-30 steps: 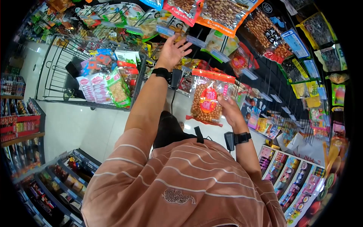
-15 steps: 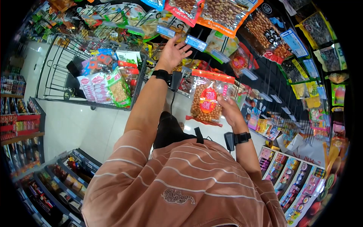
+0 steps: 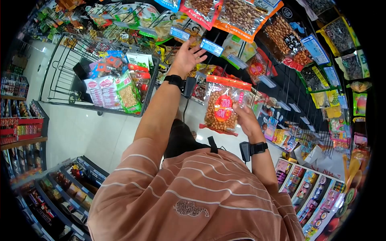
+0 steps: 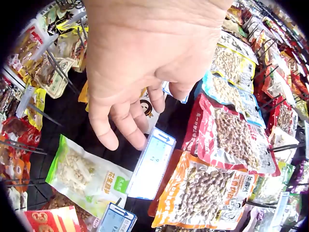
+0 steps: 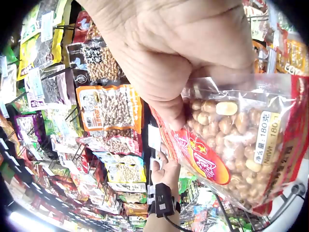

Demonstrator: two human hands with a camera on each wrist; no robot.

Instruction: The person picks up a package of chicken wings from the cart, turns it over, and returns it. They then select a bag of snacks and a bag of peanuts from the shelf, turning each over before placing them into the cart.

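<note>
My right hand (image 3: pixel 247 120) pinches the side of a clear bag of peanuts (image 3: pixel 213 105) with a red top band and a red-orange oval label. In the right wrist view the thumb presses on the front of the bag (image 5: pixel 236 130), where a 180 g net weight is printed. My left hand (image 3: pixel 185 60) reaches up to the rack with its fingers spread. Its fingertips are right at a blue-and-white price tag (image 3: pixel 212 47); in the left wrist view they overlap the upper edge of that price tag (image 4: pixel 153 164). Nothing shows in the left palm.
A shopping cart (image 3: pixel 149 86) with several packaged snacks stands at the left. Hanging above the hands are bags of nuts (image 3: pixel 246 18) on metal hooks. Low shelves (image 3: pixel 60 193) flank the person at lower left, and a display rack (image 3: pixel 309 193) at lower right.
The price tags by my left fingers have tilted so their faces show more. The head view has shifted slightly. My right hand keeps the peanut bag in the same place.
</note>
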